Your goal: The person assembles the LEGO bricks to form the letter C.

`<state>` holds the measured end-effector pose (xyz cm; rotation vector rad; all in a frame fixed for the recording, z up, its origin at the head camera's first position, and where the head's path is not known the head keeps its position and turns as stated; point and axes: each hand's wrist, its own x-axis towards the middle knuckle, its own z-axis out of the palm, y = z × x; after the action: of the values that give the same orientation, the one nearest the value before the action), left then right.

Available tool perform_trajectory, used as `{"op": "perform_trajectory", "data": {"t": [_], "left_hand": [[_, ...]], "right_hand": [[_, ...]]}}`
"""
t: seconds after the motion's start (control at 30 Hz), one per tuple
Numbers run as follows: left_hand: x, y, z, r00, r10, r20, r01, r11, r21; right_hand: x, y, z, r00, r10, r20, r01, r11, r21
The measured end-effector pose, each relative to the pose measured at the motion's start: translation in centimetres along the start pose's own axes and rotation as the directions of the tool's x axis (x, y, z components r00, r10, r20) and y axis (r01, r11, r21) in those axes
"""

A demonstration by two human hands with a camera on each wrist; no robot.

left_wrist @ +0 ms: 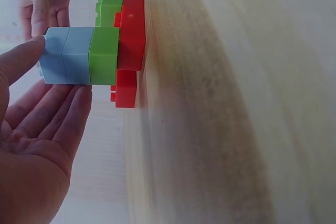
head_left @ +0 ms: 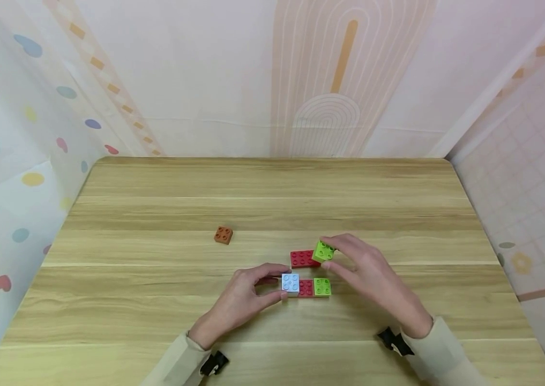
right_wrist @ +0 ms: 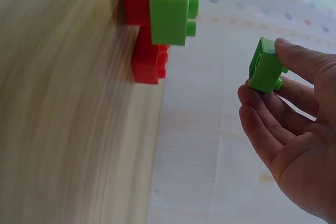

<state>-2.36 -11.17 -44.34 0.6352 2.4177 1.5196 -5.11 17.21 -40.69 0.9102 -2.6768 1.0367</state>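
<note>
"Table [head_left: 122,300] first: what does it bear?"

"Nearer red brick [head_left: 306,288], lying studs up, carries a tower at its left end and a seated green brick [head_left: 322,287] at its right, with red studs bare between. Just beyond it lies the farther red brick [head_left: 301,259]. A brown brick [head_left: 223,235] sits well apart, to the left."

"State of the left hand [head_left: 236,301]?"

"Gripping. Thumb on the near side and fingers on the far side pinch the tower's top piece, the upper light blue brick [head_left: 290,281]."

"And the right hand [head_left: 371,271]?"

"Gripping as well: a loose green brick [head_left: 323,251], held between thumb and fingers above the right end of the farther red brick."

"Note any differences between views."

"Head view gives little of the tower below its top. Left wrist view shows the full build: upper light blue brick, lower light blue brick [left_wrist: 77,56], then a green base brick [left_wrist: 104,56] seated on red. Right wrist view shows the loose green brick tilted and clear of the red bricks, its hollow underside partly exposed; from the head, that gap cannot be judged. The brown brick appears in the head view alone."
</note>
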Motion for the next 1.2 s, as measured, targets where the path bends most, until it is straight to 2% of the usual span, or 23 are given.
{"op": "perform_trajectory", "data": {"t": [0.27,0.57,0.8,0.93,1.2], "left_hand": [[-0.1,0.1,0.0,1.000,0.005,-0.012,-0.006,1.000,-0.007],[0.0,0.0,-0.1,0.999,0.039,-0.014,-0.039,0.999,0.037],[0.0,0.0,0.0,1.000,0.021,-0.008,-0.021,0.999,0.025],[0.0,0.0,0.0,1.000,0.018,-0.006,-0.018,1.000,0.016],[0.0,-0.1,-0.1,1.000,0.023,-0.006,-0.023,1.000,0.000]], "right_hand": [[0.1,-1.2,0.2,0.999,0.005,0.038,-0.006,0.999,0.043],[0.3,-2.1,1.2,0.996,-0.072,0.049,0.067,0.993,0.093],[0.2,-2.6,2.1,0.989,-0.145,0.031,0.141,0.983,0.116],[0.2,-2.9,2.6,0.988,-0.149,0.050,0.141,0.980,0.142],[0.3,-3.3,3.3,0.986,-0.142,0.085,0.135,0.987,0.081]]}}
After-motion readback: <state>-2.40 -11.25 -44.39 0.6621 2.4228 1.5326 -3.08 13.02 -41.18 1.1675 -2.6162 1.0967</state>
